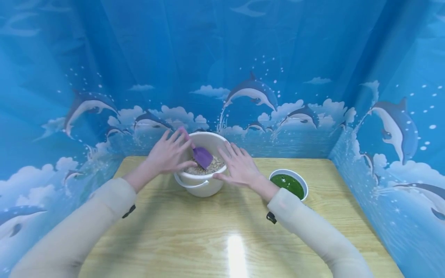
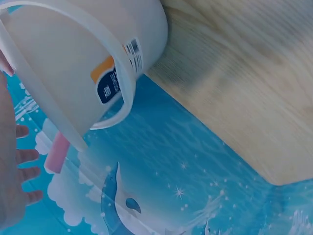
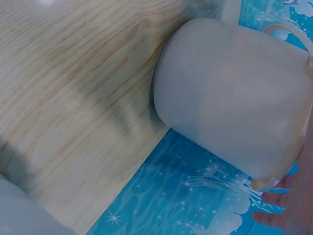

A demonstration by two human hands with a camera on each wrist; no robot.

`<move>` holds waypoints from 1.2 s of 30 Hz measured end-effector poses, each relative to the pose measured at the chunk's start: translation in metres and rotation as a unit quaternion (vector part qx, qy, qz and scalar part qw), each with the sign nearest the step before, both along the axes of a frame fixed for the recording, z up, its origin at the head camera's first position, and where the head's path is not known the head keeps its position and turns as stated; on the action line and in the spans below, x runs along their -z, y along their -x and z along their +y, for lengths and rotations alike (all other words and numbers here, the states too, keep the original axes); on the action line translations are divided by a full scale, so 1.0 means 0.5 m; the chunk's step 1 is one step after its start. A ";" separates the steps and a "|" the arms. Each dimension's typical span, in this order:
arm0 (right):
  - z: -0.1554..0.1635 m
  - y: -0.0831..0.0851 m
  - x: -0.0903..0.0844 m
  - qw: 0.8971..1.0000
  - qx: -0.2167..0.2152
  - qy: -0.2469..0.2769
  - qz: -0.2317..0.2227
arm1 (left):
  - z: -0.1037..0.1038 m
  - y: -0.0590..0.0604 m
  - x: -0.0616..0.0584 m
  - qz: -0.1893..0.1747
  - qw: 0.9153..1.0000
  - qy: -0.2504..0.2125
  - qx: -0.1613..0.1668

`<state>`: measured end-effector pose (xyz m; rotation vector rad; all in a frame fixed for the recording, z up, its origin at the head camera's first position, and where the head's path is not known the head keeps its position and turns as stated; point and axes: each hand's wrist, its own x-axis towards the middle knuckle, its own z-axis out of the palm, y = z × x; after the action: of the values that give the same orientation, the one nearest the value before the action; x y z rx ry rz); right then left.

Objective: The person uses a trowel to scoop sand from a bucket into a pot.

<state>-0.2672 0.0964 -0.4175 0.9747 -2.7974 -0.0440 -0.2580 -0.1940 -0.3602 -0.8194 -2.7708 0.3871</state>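
Note:
A white bucket with a white bail handle stands upright near the table's back edge. Tan flaky grains lie inside it. A toy shovel with a purple blade rests on them, its pink grip leaning out over the far left rim. At the bucket's left side is my left hand, fingers spread and thumb reaching across the rim. My right hand lies along the right rim, fingers extended. The right wrist view shows the bucket's plain outer wall with fingertips right at its rim.
To the right, beside my right forearm, a white bowl holds something green with small white specks. A blue dolphin-print curtain encloses the wooden table at the back and sides.

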 end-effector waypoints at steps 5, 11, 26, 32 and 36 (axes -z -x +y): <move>0.000 0.006 0.000 1.000 0.002 -0.001 0.000 | -0.003 0.023 -0.007 0.012 0.999 0.026 0.029; 0.000 0.009 -0.001 1.000 0.012 -0.012 -0.003 | -0.005 0.048 -0.018 0.013 0.995 0.082 0.056; -0.001 0.007 -0.006 0.999 0.021 -0.019 -0.028 | 0.028 0.117 -0.022 -0.002 0.983 0.150 0.102; 0.001 0.006 -0.007 0.999 0.023 -0.021 -0.030 | 0.043 0.133 -0.021 -0.008 0.978 0.176 0.111; 0.001 0.005 -0.007 0.999 0.021 -0.020 -0.032 | 0.045 0.143 -0.011 -0.003 0.974 0.191 0.125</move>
<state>-0.2698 0.0966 -0.4141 0.9432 -2.8859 -0.0760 -0.3297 -0.1714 -0.3547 -1.2386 -2.5862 0.8838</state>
